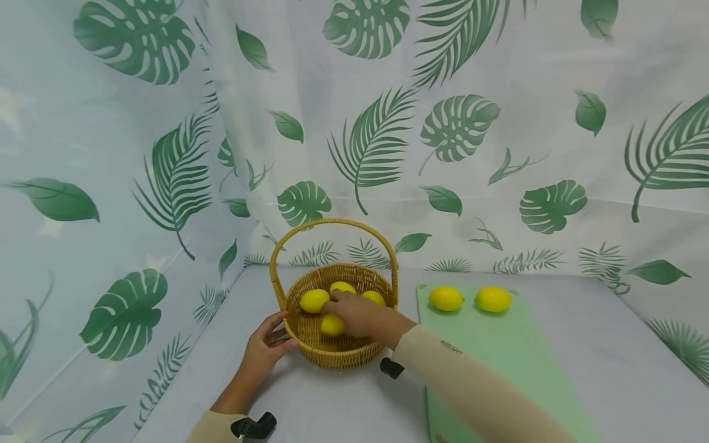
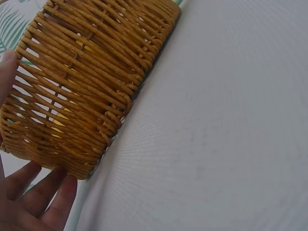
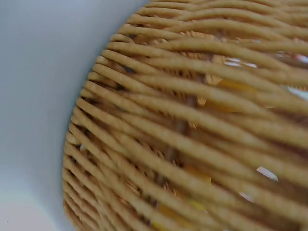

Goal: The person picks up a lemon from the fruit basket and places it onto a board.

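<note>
A round wicker basket [image 1: 340, 360] with a tall arched handle stands on the white tabletop. My left hand [image 1: 269, 347] holds its left side, fingers at the rim and thumb towards the front. In the left wrist view, the fingers [image 2: 62, 199] touch the woven wall. My right hand [image 1: 357, 312] reaches inside the basket among several yellow lemons. One lemon [image 1: 333, 325] shows just under its fingers, another lemon [image 1: 314, 301] lies to their left. Whether the fingers grip a lemon is hidden. The right wrist view shows only the basket's outer weave [image 3: 168, 115], not the hand.
Right of the basket lies a pale green cutting board [image 1: 487, 357]. At its far end sit two more lemons, a left lemon [image 1: 445, 298] and a right lemon [image 1: 493, 299]. A leaf-patterned white curtain [image 1: 388, 154] hangs behind and to the left.
</note>
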The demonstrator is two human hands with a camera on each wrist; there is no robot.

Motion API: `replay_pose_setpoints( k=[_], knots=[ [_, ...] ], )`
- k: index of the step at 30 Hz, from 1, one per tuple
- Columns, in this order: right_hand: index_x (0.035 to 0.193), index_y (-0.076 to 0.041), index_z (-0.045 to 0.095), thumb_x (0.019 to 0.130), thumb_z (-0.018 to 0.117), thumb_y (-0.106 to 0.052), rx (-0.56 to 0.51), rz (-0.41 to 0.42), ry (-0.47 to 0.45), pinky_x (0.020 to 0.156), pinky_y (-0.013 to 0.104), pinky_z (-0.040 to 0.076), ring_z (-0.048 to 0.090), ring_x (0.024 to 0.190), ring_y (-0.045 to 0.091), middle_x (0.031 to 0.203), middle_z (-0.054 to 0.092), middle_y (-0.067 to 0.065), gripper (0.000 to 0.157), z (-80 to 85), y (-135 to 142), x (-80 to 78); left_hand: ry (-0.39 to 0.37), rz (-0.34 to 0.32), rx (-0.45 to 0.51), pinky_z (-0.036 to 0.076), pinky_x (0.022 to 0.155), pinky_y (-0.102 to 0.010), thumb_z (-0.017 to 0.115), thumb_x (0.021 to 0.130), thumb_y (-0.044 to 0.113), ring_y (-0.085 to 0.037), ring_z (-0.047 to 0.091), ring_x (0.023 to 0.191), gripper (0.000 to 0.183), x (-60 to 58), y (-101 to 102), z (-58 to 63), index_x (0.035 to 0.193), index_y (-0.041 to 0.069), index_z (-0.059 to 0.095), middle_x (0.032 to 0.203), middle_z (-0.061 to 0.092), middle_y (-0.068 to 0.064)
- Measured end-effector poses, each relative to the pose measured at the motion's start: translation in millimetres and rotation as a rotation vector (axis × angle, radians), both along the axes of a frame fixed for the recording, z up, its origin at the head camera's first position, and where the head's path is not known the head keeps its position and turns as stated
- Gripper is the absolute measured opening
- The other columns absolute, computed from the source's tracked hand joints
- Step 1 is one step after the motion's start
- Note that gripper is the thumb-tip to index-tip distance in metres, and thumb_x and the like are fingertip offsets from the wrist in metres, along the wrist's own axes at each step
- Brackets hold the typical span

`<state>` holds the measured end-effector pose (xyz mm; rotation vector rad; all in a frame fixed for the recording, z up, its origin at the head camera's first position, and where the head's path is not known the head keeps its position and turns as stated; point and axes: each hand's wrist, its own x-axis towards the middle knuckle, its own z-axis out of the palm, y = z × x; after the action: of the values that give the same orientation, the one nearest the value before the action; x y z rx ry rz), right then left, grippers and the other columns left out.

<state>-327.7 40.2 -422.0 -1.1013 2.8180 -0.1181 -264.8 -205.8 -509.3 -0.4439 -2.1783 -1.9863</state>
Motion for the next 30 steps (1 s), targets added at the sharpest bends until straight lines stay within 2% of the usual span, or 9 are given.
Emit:
replay_pose_setpoints(
  k=[3, 7, 15, 20, 27, 30],
  knots=[
    [0.133, -0.030, 0.057, 0.087, 0.071, -0.003, -0.026, 0.004, 0.014, 0.096, 0.034, 0.046, 0.052, 0.108, 0.015, 0.127, 0.048, 0.000, 0.055, 0.5, 7.1, -0.4, -0.009, 0.001, -0.014, 0.053, 0.085, -0.030, 0.077, 0.083, 0.003, -0.041, 0.052, 0.120, 0.068, 0.0, 1.0, 1.2, 0.143, 0.003, 0.044, 0.148, 0.038, -0.023],
    [0.131, -0.029, 0.058, 0.087, 0.072, -0.005, -0.039, 0.032, 0.030, 0.097, 0.034, 0.046, 0.051, 0.111, 0.015, 0.127, 0.049, 0.000, 0.052, 3.4, 13.3, 1.1, -0.015, 0.007, -0.025, 0.053, 0.086, -0.031, 0.077, 0.083, 0.004, -0.040, 0.053, 0.121, 0.069, -0.3, 1.1, 1.5, 0.143, 0.004, 0.045, 0.148, 0.038, -0.021],
    [0.133, -0.027, 0.058, 0.087, 0.071, -0.003, -0.069, 0.057, 0.050, 0.094, 0.033, 0.048, 0.052, 0.110, 0.017, 0.130, 0.049, 0.002, 0.054, 17.7, 15.2, 8.2, -0.011, 0.014, -0.010, 0.054, 0.084, -0.031, 0.077, 0.082, 0.002, -0.041, 0.053, 0.119, 0.068, -0.1, 1.2, -0.2, 0.142, 0.004, 0.046, 0.147, 0.039, -0.022],
    [0.132, -0.027, 0.058, 0.085, 0.071, 0.000, -0.095, 0.054, 0.046, 0.094, 0.033, 0.048, 0.053, 0.107, 0.017, 0.130, 0.049, 0.002, 0.056, 23.6, 16.4, 13.9, -0.021, 0.012, -0.006, 0.053, 0.085, -0.031, 0.077, 0.083, 0.003, -0.041, 0.052, 0.120, 0.067, 0.7, 2.0, 0.6, 0.142, 0.004, 0.046, 0.147, 0.039, -0.022],
    [0.133, -0.027, 0.058, 0.084, 0.070, 0.002, -0.158, 0.035, 0.024, 0.094, 0.034, 0.047, 0.052, 0.105, 0.017, 0.132, 0.046, 0.001, 0.058, 31.6, 19.6, 22.7, -0.036, 0.013, -0.014, 0.053, 0.086, -0.030, 0.076, 0.084, 0.001, -0.045, 0.050, 0.122, 0.068, 4.3, 2.8, 8.9, 0.143, 0.000, 0.043, 0.148, 0.036, -0.026],
    [0.132, -0.028, 0.058, 0.084, 0.071, -0.001, -0.180, 0.016, 0.004, 0.096, 0.036, 0.047, 0.051, 0.107, 0.018, 0.133, 0.046, 0.001, 0.057, 34.0, 22.1, 26.9, -0.032, 0.014, -0.009, 0.053, 0.086, -0.030, 0.076, 0.084, 0.000, -0.045, 0.050, 0.122, 0.068, 2.6, 2.3, 5.6, 0.143, 0.000, 0.043, 0.148, 0.036, -0.026]
  ],
)
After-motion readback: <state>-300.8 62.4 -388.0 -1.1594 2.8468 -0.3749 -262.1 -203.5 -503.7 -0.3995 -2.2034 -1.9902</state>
